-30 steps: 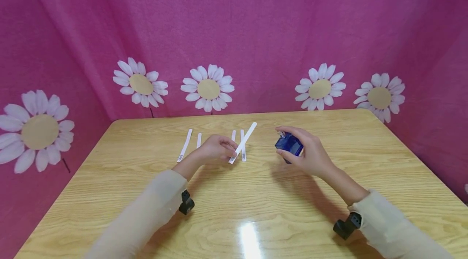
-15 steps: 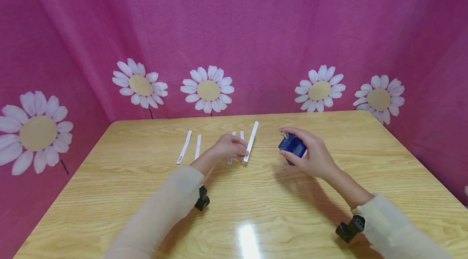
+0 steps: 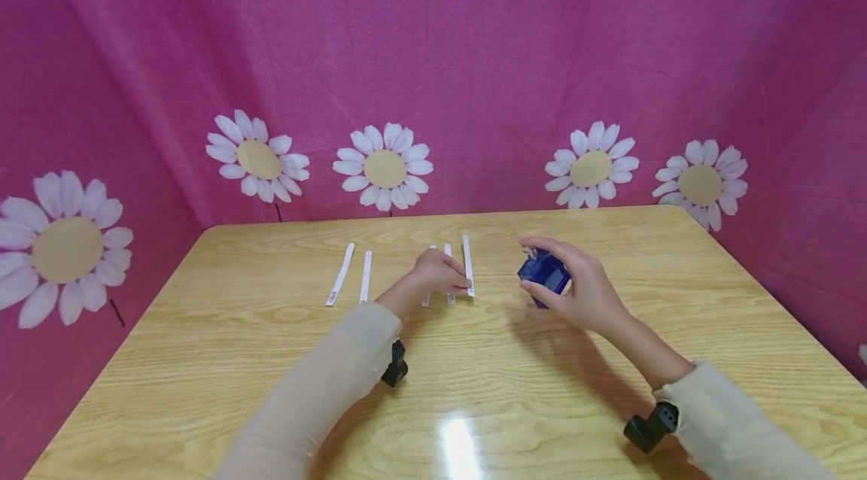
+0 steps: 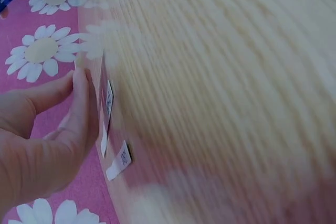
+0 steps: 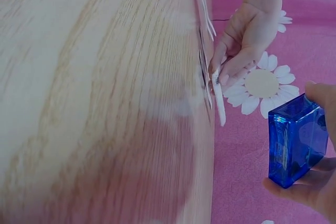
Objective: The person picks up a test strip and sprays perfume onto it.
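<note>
In the head view my left hand [image 3: 436, 273] pinches the lower, printed end of a white paper perfume test strip [image 3: 467, 254]. The right wrist view shows this strip [image 5: 219, 100] held a little off the table between thumb and fingers. Beneath and beside that hand lie two more strips [image 3: 451, 299], partly covered by it. Two others [image 3: 342, 273] lie further left. My right hand [image 3: 585, 288] grips a blue glass perfume bottle [image 3: 547, 274] by its top and bottom, tilted above the table. Its square glass body [image 5: 294, 142] shows clearly in the right wrist view.
A light wood table [image 3: 515, 382] spreads below both hands. Behind it and at the sides hangs a pink curtain [image 3: 474, 74] printed with white daisies. Black wrist cameras [image 3: 395, 366] sit at both sleeve cuffs.
My left hand has moved right with its strip, past the two strips beside it. The strip has swung from slanting right to nearly straight. My right hand and the bottle have barely shifted.
</note>
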Demonstrator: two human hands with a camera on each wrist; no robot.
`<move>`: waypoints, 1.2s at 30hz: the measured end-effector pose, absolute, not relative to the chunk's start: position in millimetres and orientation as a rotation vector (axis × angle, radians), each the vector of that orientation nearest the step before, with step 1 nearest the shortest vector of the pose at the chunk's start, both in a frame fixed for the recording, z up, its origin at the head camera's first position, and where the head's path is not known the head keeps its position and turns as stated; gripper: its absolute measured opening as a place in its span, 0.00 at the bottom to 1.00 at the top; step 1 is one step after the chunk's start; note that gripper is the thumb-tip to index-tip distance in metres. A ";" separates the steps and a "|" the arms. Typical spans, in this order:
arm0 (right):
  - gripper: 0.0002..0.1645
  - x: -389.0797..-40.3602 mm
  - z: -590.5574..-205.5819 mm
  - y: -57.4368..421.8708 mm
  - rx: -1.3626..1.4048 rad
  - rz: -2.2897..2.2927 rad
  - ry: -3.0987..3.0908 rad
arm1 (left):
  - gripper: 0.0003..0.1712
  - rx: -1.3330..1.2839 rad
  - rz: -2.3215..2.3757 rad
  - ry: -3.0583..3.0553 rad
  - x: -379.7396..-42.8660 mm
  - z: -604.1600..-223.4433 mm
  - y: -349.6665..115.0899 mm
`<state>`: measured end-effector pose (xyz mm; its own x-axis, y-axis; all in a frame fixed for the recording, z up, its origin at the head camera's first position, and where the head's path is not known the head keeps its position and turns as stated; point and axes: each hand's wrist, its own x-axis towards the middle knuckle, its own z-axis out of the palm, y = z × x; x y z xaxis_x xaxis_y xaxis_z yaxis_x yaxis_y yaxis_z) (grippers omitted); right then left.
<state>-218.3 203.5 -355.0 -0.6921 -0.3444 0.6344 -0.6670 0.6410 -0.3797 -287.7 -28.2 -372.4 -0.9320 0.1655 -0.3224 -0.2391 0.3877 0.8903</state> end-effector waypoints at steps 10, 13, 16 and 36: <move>0.37 -218.5 -353.5 202.8 0.784 0.835 -2.348 | 0.10 -0.066 1.521 2.326 -284.4 -369.7 -30.9; 0.37 -218.8 -354.2 202.9 0.787 0.834 -2.346 | 0.10 -0.058 1.517 2.327 -282.7 -370.3 -36.0; 0.37 -219.0 -356.3 203.4 0.786 0.840 -2.349 | 0.09 -0.018 1.502 2.340 -279.9 -370.2 -43.0; 0.36 -218.7 -359.5 203.6 0.785 0.849 -2.374 | 0.12 0.268 1.434 2.465 -243.9 -363.0 -122.0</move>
